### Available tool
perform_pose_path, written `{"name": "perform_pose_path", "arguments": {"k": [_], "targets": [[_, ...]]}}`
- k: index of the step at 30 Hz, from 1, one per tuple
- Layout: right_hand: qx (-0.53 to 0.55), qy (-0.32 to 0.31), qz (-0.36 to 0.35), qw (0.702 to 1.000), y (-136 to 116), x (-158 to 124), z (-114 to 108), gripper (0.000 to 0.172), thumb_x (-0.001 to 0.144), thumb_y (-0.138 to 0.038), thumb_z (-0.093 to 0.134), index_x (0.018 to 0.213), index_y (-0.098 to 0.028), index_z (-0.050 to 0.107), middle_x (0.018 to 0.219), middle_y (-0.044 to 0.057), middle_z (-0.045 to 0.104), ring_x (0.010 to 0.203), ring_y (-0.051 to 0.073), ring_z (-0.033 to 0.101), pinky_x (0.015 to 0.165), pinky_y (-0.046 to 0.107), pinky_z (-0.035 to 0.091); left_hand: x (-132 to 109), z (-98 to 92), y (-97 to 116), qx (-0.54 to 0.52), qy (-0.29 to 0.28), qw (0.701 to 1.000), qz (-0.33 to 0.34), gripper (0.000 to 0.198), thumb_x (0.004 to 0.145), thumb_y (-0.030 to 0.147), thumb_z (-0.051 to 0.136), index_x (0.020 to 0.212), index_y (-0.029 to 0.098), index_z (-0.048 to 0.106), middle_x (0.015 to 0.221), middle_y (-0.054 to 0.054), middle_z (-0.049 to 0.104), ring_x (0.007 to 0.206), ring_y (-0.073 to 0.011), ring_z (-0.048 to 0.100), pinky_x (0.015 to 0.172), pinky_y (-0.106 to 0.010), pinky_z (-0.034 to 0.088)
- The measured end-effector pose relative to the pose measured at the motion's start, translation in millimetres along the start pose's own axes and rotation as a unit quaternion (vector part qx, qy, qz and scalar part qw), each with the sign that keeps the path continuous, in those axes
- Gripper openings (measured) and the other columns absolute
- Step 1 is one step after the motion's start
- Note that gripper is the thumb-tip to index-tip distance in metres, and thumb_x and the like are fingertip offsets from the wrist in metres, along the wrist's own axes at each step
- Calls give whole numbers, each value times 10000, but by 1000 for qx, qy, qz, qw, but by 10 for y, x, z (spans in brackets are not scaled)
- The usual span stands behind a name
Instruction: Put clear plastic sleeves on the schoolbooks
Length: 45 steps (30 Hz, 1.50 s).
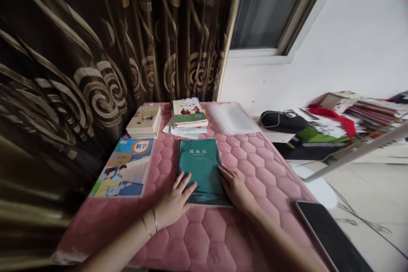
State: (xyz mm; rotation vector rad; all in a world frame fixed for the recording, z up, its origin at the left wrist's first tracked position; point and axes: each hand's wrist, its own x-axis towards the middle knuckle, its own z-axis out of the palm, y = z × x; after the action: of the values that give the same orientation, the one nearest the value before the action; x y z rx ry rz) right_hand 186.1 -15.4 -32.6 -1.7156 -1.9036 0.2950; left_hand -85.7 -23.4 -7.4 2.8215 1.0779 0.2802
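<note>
A teal book (201, 165) with white Chinese characters on its cover lies flat on the pink quilted table cover (208, 231), closed. My left hand (176, 200), with bracelets at the wrist, rests on the book's lower left edge, its fingers spread over the cover. At the right edge, my right hand (236, 189) touches the book with outstretched fingers; part of its thumb side is hard to make out. Left of these lies a colourful mathematics textbook (127, 174) showing cartoon children.
Farther back stand a stack of tan books (145, 120) and a pile topped by a white-and-green book (190, 112). Clear plastic sheets (234, 118) lie beside it. A dark phone or tablet (330, 236) sits at the right edge. Patterned curtains (105, 51) border the left side.
</note>
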Motion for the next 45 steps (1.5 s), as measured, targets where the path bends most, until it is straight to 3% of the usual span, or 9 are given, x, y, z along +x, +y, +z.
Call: {"name": "perform_pose_path", "arguments": {"k": [9,17,27,31,34,37,41,45], "targets": [[-38,43,-34,998,-19,264,48,379,913,-196,427,1233,-201,630,1163,99,664,1035,247,579,909,395,500,120,35,-111,34,32,999,6,637,888,268,565,1462,244,290,1557,-114,246,1431,-328,172,1097,-498,357],[-10,38,-38,998,-108,-58,-5,390,938,-250,395,1266,-243,606,1123,76,670,988,233,587,866,378,520,-5,-35,-131,-16,9,1000,9,675,863,161,570,1461,283,284,1566,-65,236,1445,-272,160,1125,-469,335],[7,38,-26,999,-79,-19,48,385,933,-251,397,1254,-231,611,1140,80,663,993,244,571,871,410,516,-2,6,-117,1,13,1000,-4,674,862,177,555,1468,263,272,1577,-69,198,1447,-294,143,1125,-486,323],[-29,39,-32,998,-73,15,10,369,928,-257,418,1235,-231,622,1180,95,636,1034,260,549,889,443,496,38,3,-135,-7,5,1000,-10,652,851,190,563,1451,245,314,1566,-84,237,1442,-295,173,1120,-478,322],[-62,46,-42,996,-81,10,-42,351,919,-266,442,1204,-228,644,1267,117,580,1096,279,519,903,462,482,60,-26,-123,-6,12,1000,-17,611,854,277,573,1427,264,363,1552,-80,276,1424,-313,224,1120,-551,276],[-59,33,-50,996,-68,16,-82,351,923,-263,436,1204,-237,645,1261,112,591,1095,270,528,909,460,477,95,-58,-92,7,18,999,-27,584,837,379,598,1386,273,432,1516,-94,348,1386,-334,294,1107,-620,228],[-43,17,-54,997,-46,61,-115,347,929,-272,436,1204,-247,646,1249,92,610,1096,257,543,928,455,467,134,-89,-38,17,25,999,-42,590,807,396,639,1359,269,475,1477,-101,411,1356,-341,338,1100,-613,243],[-88,36,-26,995,-241,10,-148,297,898,-230,481,1099,-252,698,1278,109,586,1117,305,530,879,497,471,135,-125,7,3,38,998,-46,538,806,383,648,1314,254,525,1439,-106,462,1332,-337,380,1089,-619,260]]}}
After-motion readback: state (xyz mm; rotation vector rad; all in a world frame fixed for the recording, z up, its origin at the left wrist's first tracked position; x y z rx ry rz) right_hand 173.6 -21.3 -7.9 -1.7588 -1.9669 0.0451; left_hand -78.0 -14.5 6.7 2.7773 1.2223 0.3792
